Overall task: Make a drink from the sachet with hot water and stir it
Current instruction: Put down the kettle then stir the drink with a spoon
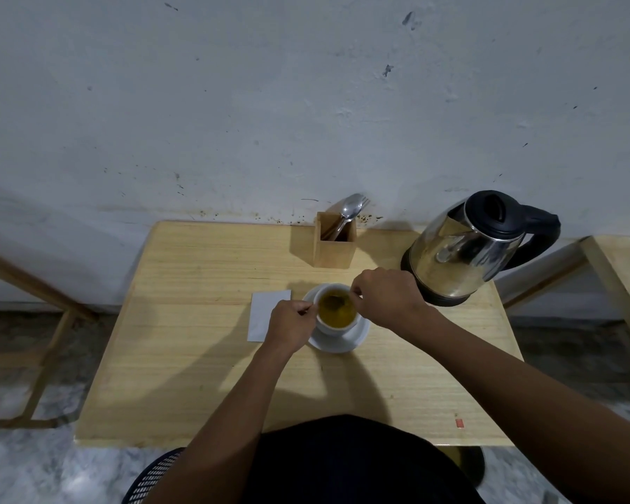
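Note:
A white cup (pixel 332 329) stands on a white saucer (pixel 344 344) in the middle of the wooden table (pixel 204 376). It holds yellow-green liquid (pixel 342 314) with a tea bag (pixel 333 303) sunk in it. My left hand (pixel 291 323) is closed at the cup's left side, fingers pinched on what looks like the handle. My right hand (pixel 388 296) hovers over the cup's right rim, thumb and finger pinched together on what seems to be the bag's thin string. A flat white sachet wrapper (pixel 264 309) lies just left of the saucer, partly under my left hand.
A steel electric kettle (pixel 466 252) with a black lid and handle stands at the back right, close to my right hand. A wooden holder (pixel 333 247) with a spoon (pixel 350 207) and a fork stands by the wall. Another table's edge (pixel 619 271) is at the right.

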Action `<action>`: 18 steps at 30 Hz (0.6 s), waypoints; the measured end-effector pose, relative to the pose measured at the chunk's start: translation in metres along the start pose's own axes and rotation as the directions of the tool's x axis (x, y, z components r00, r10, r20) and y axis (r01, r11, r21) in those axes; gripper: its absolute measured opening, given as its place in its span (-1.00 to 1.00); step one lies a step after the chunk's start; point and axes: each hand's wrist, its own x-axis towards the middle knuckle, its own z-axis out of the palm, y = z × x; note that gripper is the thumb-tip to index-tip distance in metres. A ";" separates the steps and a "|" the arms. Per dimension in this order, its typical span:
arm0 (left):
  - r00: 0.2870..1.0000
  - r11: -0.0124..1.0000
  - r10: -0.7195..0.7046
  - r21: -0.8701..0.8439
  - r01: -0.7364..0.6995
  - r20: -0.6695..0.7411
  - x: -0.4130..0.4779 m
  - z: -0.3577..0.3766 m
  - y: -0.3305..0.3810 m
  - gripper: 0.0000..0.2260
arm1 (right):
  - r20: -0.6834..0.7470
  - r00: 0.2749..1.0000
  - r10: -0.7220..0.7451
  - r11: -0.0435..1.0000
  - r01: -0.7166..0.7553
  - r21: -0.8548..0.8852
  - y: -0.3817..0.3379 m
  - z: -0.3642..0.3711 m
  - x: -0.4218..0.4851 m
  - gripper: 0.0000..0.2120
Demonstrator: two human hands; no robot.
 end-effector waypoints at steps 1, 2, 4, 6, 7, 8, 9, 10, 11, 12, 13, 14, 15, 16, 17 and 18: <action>1.000 1.000 0.001 0.006 -0.001 -0.002 0.000 0.000 0.000 -0.76 | -0.001 1.000 0.000 0.999 0.000 -0.033 0.001 -0.002 0.000 -0.73; 1.000 1.000 0.002 0.009 -0.001 -0.004 0.000 0.000 0.001 -0.76 | 0.010 1.000 0.003 0.999 -0.003 -0.047 0.003 -0.003 -0.001 -0.73; 1.000 1.000 -0.002 0.008 0.002 -0.006 -0.001 -0.001 0.001 -0.77 | 0.043 0.999 0.014 1.000 -0.013 -0.019 0.006 -0.006 -0.002 -0.73; 1.000 1.000 -0.007 0.000 0.007 -0.004 -0.002 -0.001 0.002 -0.77 | 0.053 0.998 0.036 0.998 -0.039 0.055 0.008 -0.005 -0.006 -0.73; 1.000 1.000 -0.007 -0.003 0.007 -0.004 -0.001 -0.001 0.002 -0.77 | 0.046 0.998 0.048 0.994 -0.052 0.096 0.010 -0.004 -0.009 -0.73; 1.000 1.000 -0.005 -0.004 0.005 -0.004 -0.001 -0.001 0.001 -0.77 | 0.030 0.998 0.059 0.989 -0.062 0.133 0.011 -0.004 -0.013 -0.74; 1.000 1.000 -0.005 -0.004 0.005 -0.003 -0.001 -0.001 0.002 -0.77 | 0.009 0.998 0.066 0.984 -0.066 0.165 0.013 -0.003 -0.018 -0.76; 1.000 1.000 -0.007 -0.005 0.007 -0.002 -0.001 -0.001 0.002 -0.76 | -0.020 0.997 0.068 0.979 -0.063 0.193 0.016 -0.002 -0.023 -0.77; 1.000 1.000 -0.009 -0.006 0.009 -0.001 0.000 -0.002 0.002 -0.76 | -0.050 0.996 0.070 0.974 -0.058 0.219 0.018 -0.001 -0.029 -0.78; 1.000 1.000 -0.011 -0.005 0.011 0.000 0.001 -0.002 0.001 -0.76 | -0.079 0.994 0.076 0.968 -0.055 0.243 0.020 0.000 -0.035 -0.79; 1.000 1.000 -0.014 -0.005 0.014 0.003 0.001 -0.002 0.001 -0.76 | -0.103 0.991 0.090 0.962 -0.060 0.268 0.023 0.002 -0.042 -0.80; 1.000 1.000 -0.018 -0.006 0.018 0.006 0.001 -0.002 0.001 -0.76 | -0.124 0.986 0.112 0.952 -0.070 0.298 0.025 0.006 -0.048 -0.81; 1.000 1.000 -0.023 -0.009 0.023 0.008 0.001 -0.001 0.001 -0.76 | -0.142 0.980 0.138 0.939 -0.083 0.335 0.026 0.011 -0.054 -0.82; 1.000 1.000 -0.027 -0.015 0.027 0.008 0.002 -0.001 0.001 -0.77 | -0.155 0.974 0.165 0.923 -0.097 0.373 0.027 0.016 -0.059 -0.83; 1.000 0.999 -0.030 -0.020 0.030 0.008 0.002 -0.001 0.001 -0.77 | -0.163 0.968 0.191 0.907 -0.111 0.406 0.028 0.020 -0.064 -0.84; 0.999 0.999 -0.032 -0.022 0.033 0.009 0.002 -0.001 0.001 -0.77 | -0.169 0.962 0.213 0.895 -0.122 0.430 0.028 0.024 -0.068 -0.85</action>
